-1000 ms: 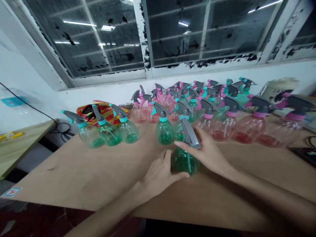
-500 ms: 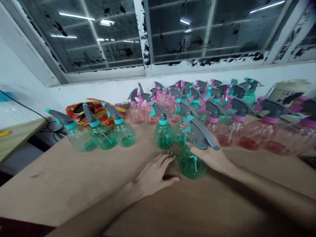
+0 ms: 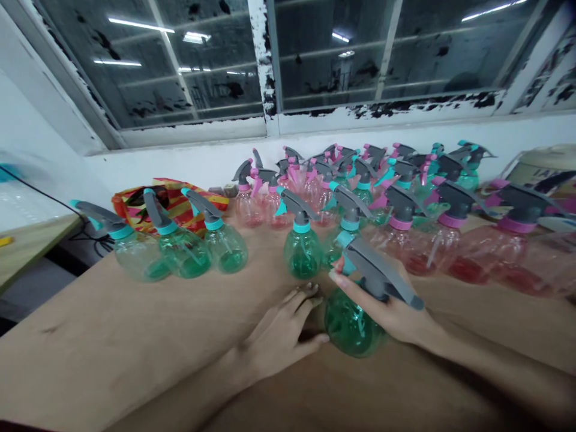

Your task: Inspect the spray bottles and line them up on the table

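The right hand (image 3: 398,315) is closed around the neck of a green spray bottle (image 3: 351,327), fingers curled under its grey trigger head (image 3: 380,277). That grip carries the weight where the bottle is narrowest and leaves the round body free. The bottle sits at the near middle of the table (image 3: 135,342), leaning a little towards the person. I cannot tell whether its base rests on the wood. The left hand (image 3: 279,336) lies flat and loosely open beside it, holding nothing, thumb stretched towards the bottle's base as if to steady it, though whether it touches is hard to say. Three green bottles (image 3: 180,255) stand in a row to the left, in front of a striped bag (image 3: 175,201). Another green bottle (image 3: 302,252) stands just beyond the hands. Pink bottles (image 3: 450,255) crowd the back and right, blurred and cut off at the edge, too many to count.
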Available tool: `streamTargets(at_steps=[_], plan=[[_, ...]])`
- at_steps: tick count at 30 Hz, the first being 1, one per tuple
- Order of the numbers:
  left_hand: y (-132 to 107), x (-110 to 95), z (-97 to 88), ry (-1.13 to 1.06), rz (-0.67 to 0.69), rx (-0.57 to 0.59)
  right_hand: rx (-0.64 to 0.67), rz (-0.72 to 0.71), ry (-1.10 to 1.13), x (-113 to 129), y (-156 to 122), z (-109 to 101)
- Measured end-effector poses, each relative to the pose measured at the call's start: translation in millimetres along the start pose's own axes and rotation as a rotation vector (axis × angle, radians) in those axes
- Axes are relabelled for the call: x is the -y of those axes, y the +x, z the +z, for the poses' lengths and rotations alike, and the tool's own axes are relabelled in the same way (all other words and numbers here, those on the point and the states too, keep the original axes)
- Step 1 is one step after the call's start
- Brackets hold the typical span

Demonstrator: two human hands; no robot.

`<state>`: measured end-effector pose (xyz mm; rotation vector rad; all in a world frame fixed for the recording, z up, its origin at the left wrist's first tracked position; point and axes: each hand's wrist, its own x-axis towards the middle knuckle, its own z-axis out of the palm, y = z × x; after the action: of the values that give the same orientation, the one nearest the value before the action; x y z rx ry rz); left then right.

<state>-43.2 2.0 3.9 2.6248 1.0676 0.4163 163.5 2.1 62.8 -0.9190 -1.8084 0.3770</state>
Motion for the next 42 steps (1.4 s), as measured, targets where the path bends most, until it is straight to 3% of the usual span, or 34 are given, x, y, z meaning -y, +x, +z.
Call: streamTargets(at_steps=[7, 17, 20, 26, 37, 42], plan=[[1, 3, -1.4, -0.025, 0.011, -0.01, 0.112, -0.044, 0.04, -1, -3, -2], [1, 13, -1.5, -0.115, 0.019, 0.018, 0.218, -0.02, 0.297, 6, -8, -10], [1, 13, -1.6, -0.125, 0.015, 0.023, 0.197, 0.062, 0.37, 11, -9, -11], [1, 11, -1.1, -0.103, 0.022, 0.0, 0.181, 0.219, 0.282, 18, -11, -11], [1, 10, -1.4, -0.106, 0.029, -0.008, 0.133, -0.035, 0.146, 19, -9, -13], [1, 11, -0.5, -0.128, 0.029, -0.013, 0.168, -0.008, 0.142, 18, -9, -14]])
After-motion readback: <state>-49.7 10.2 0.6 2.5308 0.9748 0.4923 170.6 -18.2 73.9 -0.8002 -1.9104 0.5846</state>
